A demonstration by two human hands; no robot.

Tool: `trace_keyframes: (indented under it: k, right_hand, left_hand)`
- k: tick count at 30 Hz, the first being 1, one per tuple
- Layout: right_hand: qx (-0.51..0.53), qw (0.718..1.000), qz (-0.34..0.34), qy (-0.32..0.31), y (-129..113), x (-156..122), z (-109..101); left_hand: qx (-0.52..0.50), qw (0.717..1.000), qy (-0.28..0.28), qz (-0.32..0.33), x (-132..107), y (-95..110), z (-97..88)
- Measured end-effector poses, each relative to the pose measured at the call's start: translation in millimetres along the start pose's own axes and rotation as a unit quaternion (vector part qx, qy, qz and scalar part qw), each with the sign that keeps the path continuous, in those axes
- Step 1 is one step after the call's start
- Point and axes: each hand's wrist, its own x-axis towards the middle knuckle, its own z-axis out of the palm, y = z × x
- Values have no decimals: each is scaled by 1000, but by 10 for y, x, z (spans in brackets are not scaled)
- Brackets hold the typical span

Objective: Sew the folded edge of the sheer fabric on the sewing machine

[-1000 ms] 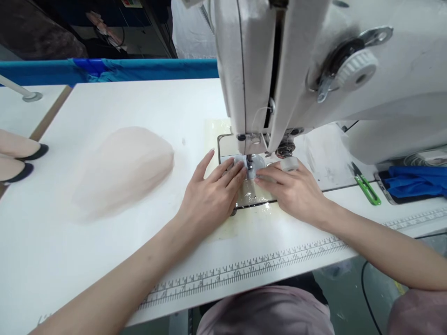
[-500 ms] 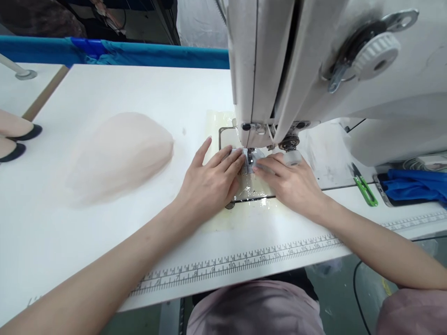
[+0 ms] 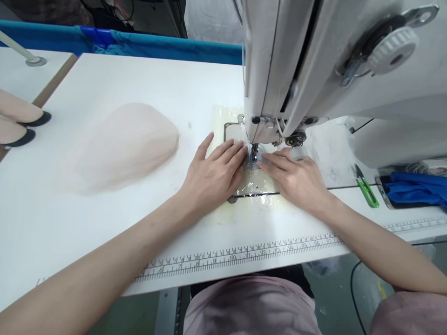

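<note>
My left hand (image 3: 213, 174) lies flat on the table, fingers stretched out, its fingertips pressing a small pale piece of fabric (image 3: 252, 160) at the needle of the white sewing machine (image 3: 314, 70). My right hand (image 3: 296, 179) lies flat on the other side of the presser foot, its fingers also holding that piece down. The piece rests on the shiny needle plate (image 3: 254, 188). Most of the small piece is hidden under my fingers and the machine head.
A heap of sheer pink fabric (image 3: 125, 146) lies left of my hands on the white table (image 3: 104, 83). Green thread snips (image 3: 366, 190) and blue cloth (image 3: 415, 190) sit at the right. Skin-coloured pieces with black edges (image 3: 21, 125) lie at the far left. A ruler strip (image 3: 244, 256) runs along the front edge.
The view has shifted so the scene sits a little higher and to the right. Both hands stay flat at the needle; the small piece seems to have moved slightly further under the foot.
</note>
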Motion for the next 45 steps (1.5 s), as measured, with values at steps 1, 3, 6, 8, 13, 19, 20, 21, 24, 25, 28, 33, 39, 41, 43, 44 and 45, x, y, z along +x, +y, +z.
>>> trace_keyframes:
  k: [1, 3, 6, 8, 13, 19, 20, 21, 24, 25, 28, 33, 39, 41, 43, 44, 45]
  right_hand:
    - [-2, 1000, -1, 2, -4, 0, -1]
    - [1, 1000, 0, 0, -15, 2, 0]
    - [48, 998, 37, -8, -35, 8, -17]
    - [152, 984, 88, -10, -45, 15, -60]
    - [647, 727, 189, -132, -21, 57, -242]
    - [814, 518, 203, -169, 0, 100, -321]
    - [816, 515, 202, -168, -10, 103, -319]
    - [817, 513, 202, -167, -23, 104, -316]
    - [812, 522, 195, -173, -67, 96, -299]
    - [806, 532, 192, -174, -77, 91, -289]
    - [781, 574, 191, -155, -83, 77, -239]
    - [729, 639, 215, -120, -74, 60, -189]
    - [802, 557, 184, -112, -93, 37, -252]
    - [827, 523, 163, -126, -89, 35, -267]
    - [834, 511, 159, -135, -88, 35, -287]
    - [831, 515, 160, -137, -90, 35, -301]
    - [826, 522, 160, -137, -96, 35, -318]
  left_hand:
    - [3, 1000, 4, 0, 0, 1, -10]
    - [6, 1000, 16, 7, -1, 1, -32]
    - [-2, 999, 39, 30, -11, 15, -56]
    - [-20, 997, 50, 49, -20, 39, -66]
    - [-204, 977, 27, 56, -33, 69, -178]
    - [-516, 846, -112, -65, -64, -48, -511]
    - [-532, 835, -117, -80, -71, -61, -545]
    - [-542, 828, -117, -85, -77, -68, -568]
    - [-546, 826, -121, -75, -86, -76, -591]
    - [-537, 832, -119, -72, -82, -81, -598]
    - [-497, 857, -111, -72, -45, -106, -668]
    - [-340, 938, -63, 13, -39, 128, -969]
    - [-114, 955, -66, 267, -342, 853, -1070]
    - [-164, 962, -42, 214, -371, 839, -1003]
    - [-208, 975, 38, 72, -323, 667, -910]
    - [-224, 972, 73, -1, -279, 552, -859]
    - [-237, 968, 65, -53, -229, 437, -808]
